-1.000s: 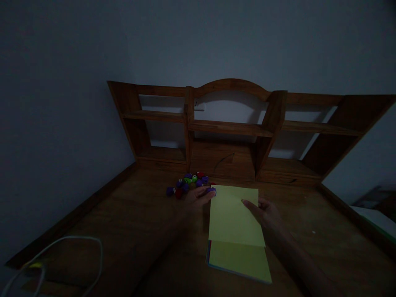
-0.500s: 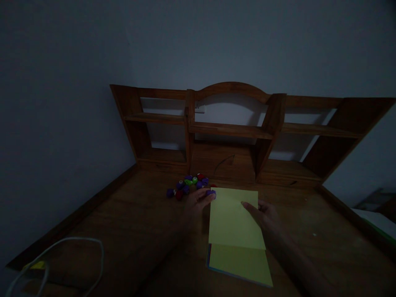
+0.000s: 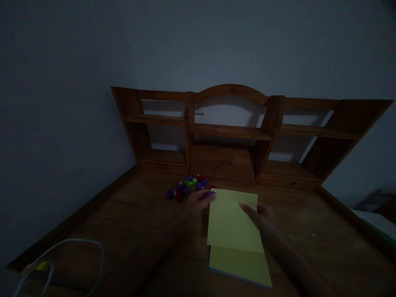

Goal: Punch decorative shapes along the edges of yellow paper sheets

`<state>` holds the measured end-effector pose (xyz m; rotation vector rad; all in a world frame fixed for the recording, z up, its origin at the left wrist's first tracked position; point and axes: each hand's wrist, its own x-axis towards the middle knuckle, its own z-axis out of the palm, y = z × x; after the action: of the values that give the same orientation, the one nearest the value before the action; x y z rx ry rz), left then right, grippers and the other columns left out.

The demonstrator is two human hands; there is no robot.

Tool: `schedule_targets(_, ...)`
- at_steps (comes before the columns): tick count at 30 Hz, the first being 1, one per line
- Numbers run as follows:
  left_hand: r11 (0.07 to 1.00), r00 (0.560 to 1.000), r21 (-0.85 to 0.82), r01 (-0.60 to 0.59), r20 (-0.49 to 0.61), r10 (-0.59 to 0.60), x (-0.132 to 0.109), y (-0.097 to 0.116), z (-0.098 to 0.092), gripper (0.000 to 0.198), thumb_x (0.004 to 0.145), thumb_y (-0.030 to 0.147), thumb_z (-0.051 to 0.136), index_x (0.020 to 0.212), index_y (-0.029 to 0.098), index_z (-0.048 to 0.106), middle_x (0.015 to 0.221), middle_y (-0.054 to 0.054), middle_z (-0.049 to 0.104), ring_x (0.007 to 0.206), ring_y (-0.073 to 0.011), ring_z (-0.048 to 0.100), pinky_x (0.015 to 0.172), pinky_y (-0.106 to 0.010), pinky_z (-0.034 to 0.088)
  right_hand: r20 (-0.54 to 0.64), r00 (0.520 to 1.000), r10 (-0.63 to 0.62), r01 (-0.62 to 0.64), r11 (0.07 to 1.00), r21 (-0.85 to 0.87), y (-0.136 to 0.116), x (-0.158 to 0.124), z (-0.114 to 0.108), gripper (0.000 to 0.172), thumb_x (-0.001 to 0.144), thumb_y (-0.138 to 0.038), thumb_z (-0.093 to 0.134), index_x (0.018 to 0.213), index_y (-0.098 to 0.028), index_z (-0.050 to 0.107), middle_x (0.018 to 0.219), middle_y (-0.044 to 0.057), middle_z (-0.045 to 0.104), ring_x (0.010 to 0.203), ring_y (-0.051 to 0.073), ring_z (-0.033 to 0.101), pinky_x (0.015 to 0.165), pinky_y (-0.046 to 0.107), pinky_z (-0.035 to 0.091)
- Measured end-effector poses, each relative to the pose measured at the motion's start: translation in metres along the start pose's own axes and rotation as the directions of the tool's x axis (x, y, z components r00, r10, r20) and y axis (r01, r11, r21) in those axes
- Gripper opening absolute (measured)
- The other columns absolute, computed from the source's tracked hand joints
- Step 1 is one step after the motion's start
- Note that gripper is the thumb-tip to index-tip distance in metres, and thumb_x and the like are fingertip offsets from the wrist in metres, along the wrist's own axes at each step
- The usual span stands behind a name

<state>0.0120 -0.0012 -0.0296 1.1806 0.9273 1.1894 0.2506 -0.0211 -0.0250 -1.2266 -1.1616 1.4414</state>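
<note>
A yellow sheet of paper (image 3: pixel 232 222) is gripped at its right edge by my right hand (image 3: pixel 262 216), thumb on top and fingers behind. Its lower end overlaps a stack of coloured paper (image 3: pixel 239 266) with a yellow sheet on top. At the sheet's upper left corner, my left hand (image 3: pixel 198 200) pinches a small purple piece (image 3: pixel 210 194); its exact kind is too dark to tell. Just beyond that hand lies a pile of small purple, red and green pieces (image 3: pixel 188 181), some with a white round spot.
A wooden shelf unit (image 3: pixel 229 131) with several compartments stands along the back of the wooden desk (image 3: pixel 123 222). On the left, a white cable (image 3: pixel 100 251) loops near a yellow item (image 3: pixel 40 266). A socket (image 3: pixel 199 110) shows on the wall behind the shelves.
The yellow sheet and my right hand have shifted very slightly left and down. My left hand keeps its pinch on the purple piece, almost unmoved.
</note>
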Motion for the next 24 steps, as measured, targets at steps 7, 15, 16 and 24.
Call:
schedule_targets(7, 0.999, 1.0, 0.053, -0.004, 0.0, 0.004, -0.004, 0.007, -0.002, 0.035, 0.074, 0.042, 0.071, 0.096, 0.015, 0.072, 0.098, -0.008, 0.072, 0.092, -0.0252, 0.065, 0.083, -0.034, 0.048, -0.012, 1.0, 0.024, -0.024, 0.999, 0.03, -0.003, -0.002, 0.001, 0.035, 0.072, -0.047, 0.074, 0.088, -0.016, 0.071, 0.081, 0.011, 0.075, 0.062, 0.027, 0.07, 0.055, 0.035, 0.055)
schedule_targets(15, 0.994, 0.99, 0.008, -0.113, -0.078, 0.113, -0.007, 0.0, 0.005, 0.033, 0.075, 0.04, 0.07, 0.097, 0.016, 0.07, 0.1, -0.007, 0.071, 0.097, -0.0235, 0.064, 0.088, -0.032, 0.046, -0.018, 0.999, 0.043, -0.043, 0.998, 0.039, -0.008, -0.005, 0.004, 0.037, 0.07, -0.047, 0.075, 0.086, -0.015, 0.071, 0.074, 0.011, 0.074, 0.059, 0.026, 0.069, 0.052, 0.034, 0.054)
schedule_targets(16, 0.992, 0.987, -0.007, -0.13, -0.093, 0.129, -0.006, -0.003, 0.006, 0.033, 0.075, 0.039, 0.07, 0.098, 0.016, 0.069, 0.099, -0.007, 0.071, 0.096, -0.0232, 0.064, 0.087, -0.032, 0.046, -0.035, 0.998, 0.043, -0.042, 0.998, 0.035, -0.008, -0.004, 0.004, 0.037, 0.07, -0.047, 0.076, 0.086, -0.014, 0.071, 0.074, 0.011, 0.075, 0.058, 0.026, 0.069, 0.052, 0.034, 0.054)
schedule_targets(24, 0.988, 0.982, -0.05, -0.147, -0.131, 0.14, 0.001, -0.019, 0.005, 0.031, 0.074, 0.036, 0.073, 0.096, 0.016, 0.067, 0.097, -0.007, 0.071, 0.093, -0.0212, 0.065, 0.085, -0.031, 0.048, -0.014, 0.999, 0.05, -0.051, 0.998, -0.031, -0.008, -0.004, 0.004, 0.041, 0.069, -0.05, 0.074, 0.086, -0.013, 0.07, 0.079, 0.013, 0.075, 0.062, 0.027, 0.07, 0.053, 0.033, 0.054)
